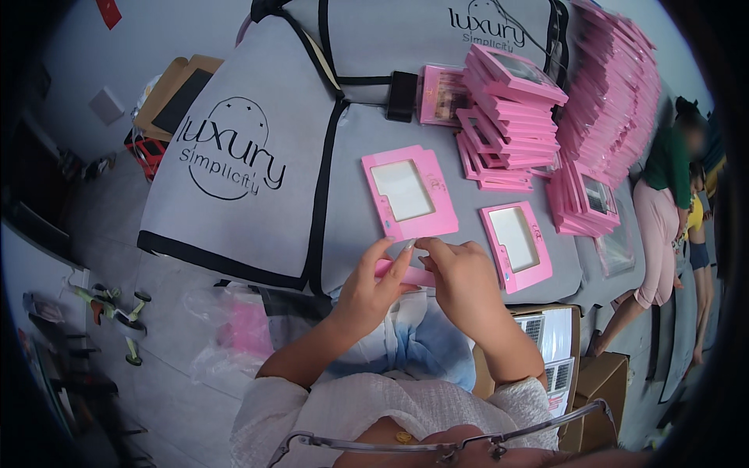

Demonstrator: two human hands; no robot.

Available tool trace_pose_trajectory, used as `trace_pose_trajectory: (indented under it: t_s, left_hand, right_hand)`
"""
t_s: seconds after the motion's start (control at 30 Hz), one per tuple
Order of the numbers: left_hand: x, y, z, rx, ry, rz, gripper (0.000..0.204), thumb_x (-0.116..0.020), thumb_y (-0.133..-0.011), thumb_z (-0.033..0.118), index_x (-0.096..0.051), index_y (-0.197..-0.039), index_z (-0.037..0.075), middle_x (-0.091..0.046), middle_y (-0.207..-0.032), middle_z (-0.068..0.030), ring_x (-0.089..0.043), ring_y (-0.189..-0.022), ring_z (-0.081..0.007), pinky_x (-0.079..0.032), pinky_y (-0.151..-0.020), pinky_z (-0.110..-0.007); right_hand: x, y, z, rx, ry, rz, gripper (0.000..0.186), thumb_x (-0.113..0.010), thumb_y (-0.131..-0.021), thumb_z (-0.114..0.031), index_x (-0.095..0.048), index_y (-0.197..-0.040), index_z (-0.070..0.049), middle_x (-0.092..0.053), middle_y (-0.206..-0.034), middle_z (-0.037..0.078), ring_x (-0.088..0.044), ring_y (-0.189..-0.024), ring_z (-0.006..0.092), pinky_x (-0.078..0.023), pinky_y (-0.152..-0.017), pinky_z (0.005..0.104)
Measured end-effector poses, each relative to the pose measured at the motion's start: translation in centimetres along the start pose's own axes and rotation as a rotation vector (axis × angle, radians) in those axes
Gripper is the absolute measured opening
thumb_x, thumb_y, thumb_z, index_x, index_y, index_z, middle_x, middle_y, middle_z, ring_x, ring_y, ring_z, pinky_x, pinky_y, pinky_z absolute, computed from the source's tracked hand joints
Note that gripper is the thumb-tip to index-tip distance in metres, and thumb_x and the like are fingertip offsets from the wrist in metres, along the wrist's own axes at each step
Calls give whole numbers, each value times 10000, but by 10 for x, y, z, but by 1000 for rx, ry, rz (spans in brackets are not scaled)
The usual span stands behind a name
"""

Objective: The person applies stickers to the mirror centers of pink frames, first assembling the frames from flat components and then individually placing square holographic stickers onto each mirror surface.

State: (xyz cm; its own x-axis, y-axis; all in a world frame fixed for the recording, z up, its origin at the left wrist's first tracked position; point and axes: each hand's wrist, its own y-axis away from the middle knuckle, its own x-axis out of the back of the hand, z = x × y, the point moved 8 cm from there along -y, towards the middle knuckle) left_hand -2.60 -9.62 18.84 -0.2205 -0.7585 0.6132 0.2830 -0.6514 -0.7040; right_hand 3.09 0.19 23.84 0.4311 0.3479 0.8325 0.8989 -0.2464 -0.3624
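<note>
Both hands meet over my lap, closed on a narrow pink cardboard piece (419, 276), perhaps a box seen edge-on. My left hand (371, 285) grips its left end, thumb and fingers raised near the middle. My right hand (463, 279) has its fingers bent at the right end; they partly hide the piece. Just beyond my fingertips a flat pink window box (440, 193) lies on the grey sofa cover (349, 187). To the right is a second pink window box (540, 271), also flat. White shows through both windows.
Stacks of pink boxes (511, 129) rise at the back right, with a taller leaning stack (612, 93) beyond. A black object (402, 97) lies by the sofa back. Cardboard boxes (599, 390) stand at the lower right. Another person (659, 210) is at the far right. Clear plastic bags (226, 331) lie at left.
</note>
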Motion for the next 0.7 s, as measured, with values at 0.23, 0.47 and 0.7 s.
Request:
trace_pose_trajectory:
  t_s: [0.23, 0.47, 0.7]
  left_hand:
    - [-4, 0, 3, 0, -12, -37, 643, -826, -624, 126, -562, -1193, -14, -460, -1222, -176, -595, -924, -251, -519, -742, -328]
    - [4, 1, -9, 25, -109, -115, 656, -797, -623, 290, -560, -1174, 24, -558, -1012, -78, -599, -839, -227, -517, -698, -316]
    - [-8, -1, -3, -6, -90, -223, 626, -788, -620, 326, -582, -1119, 9, -564, -913, -79, -595, -798, -235, -508, -673, -332]
  right_hand:
    - [-15, 5, 3, -74, 180, 139, 329, -588, -749, -31, -563, -1077, -27, -606, -734, 79, -604, -676, 254, -383, -645, 364]
    - [9, 22, 11, 189, 101, 312, 223, -694, -730, -135, -654, -944, -92, -586, -791, 26, -540, -756, 217, -364, -690, 362]
    - [-2, 22, 29, -109, 66, 125, 233, -667, -740, -32, -660, -966, -89, -582, -839, 32, -543, -796, 243, -396, -749, 377]
